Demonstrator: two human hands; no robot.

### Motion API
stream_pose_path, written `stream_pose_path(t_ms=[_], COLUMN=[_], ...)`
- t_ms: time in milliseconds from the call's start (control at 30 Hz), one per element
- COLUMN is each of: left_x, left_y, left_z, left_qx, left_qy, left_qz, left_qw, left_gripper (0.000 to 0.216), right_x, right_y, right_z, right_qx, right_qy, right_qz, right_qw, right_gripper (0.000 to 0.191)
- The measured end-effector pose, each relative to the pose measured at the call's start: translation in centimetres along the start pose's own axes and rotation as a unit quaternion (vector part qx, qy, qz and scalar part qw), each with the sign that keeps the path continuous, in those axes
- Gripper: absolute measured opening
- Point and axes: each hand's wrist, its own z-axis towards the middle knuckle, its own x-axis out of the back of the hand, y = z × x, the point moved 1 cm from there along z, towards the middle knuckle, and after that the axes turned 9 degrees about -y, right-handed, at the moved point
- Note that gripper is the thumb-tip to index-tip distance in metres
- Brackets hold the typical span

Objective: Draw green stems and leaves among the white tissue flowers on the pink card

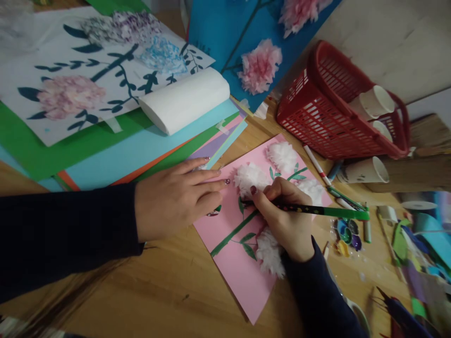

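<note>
My right hand (285, 218) grips a slim paintbrush (299, 208) with a dark patterned handle and a green end. Its tip meets a small green leaf beside the stem on a pink sheet (243, 295). Fluffy white paper flowers (251, 179) are stuck around the painted green stem (232, 234), and one lies just beyond my right fingertips. My left hand (183, 195) lies flat with fingers stretched out, at the sheet's left edge. Green leaves (249, 249) also show lower on the stem. My right hand partly covers the flowers and stem.
A red plastic basket (338, 117) with paper cups stands at the back right. Another cup (366, 170), several markers (317, 162) and a paint palette (347, 232) are on the right. Coloured sheets (158, 159) and flower artwork (123, 89) fill the left; a blue picture (218, 42) stands behind.
</note>
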Motion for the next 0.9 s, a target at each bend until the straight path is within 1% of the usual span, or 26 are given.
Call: stream_pose_path(t_ms=[233, 367, 667, 767, 833, 900], left_x=[0.29, 0.25, -0.03, 0.06, 0.14, 0.24], left_y=[0.11, 0.04, -0.26, -0.15, -0.05, 0.04], left_z=[0.1, 0.03, -0.12, -0.09, -0.07, -0.06], left_qx=[0.005, -0.007, -0.026, -0.019, -0.01, -0.01], left_qy=[0.0, 0.009, 0.017, 0.016, 0.014, 0.012], left_qz=[0.01, 0.014, 0.025, 0.023, 0.02, 0.018], left_qw=[1.0, 1.0, 0.999, 0.999, 1.0, 1.0], left_gripper=[0.029, 0.031, 0.032, 0.031, 0.031, 0.031], right_x=[-0.03, 0.02, 0.17, 0.24, 0.26, 0.21], right_y=[-0.09, -0.31, -0.35, -0.3, -0.24, -0.2], right_z=[-0.08, -0.15, -0.21, -0.24, -0.18, -0.05], right_qx=[0.016, 0.019, 0.003, -0.009, -0.021, -0.03], right_qy=[0.0, -0.005, -0.023, -0.023, -0.015, 0.008], right_qz=[-0.019, -0.027, -0.025, -0.016, 0.003, 0.031], right_qw=[1.0, 0.999, 0.999, 1.0, 1.0, 0.999], right_gripper=[0.031, 0.031, 0.031, 0.031, 0.03, 0.03])
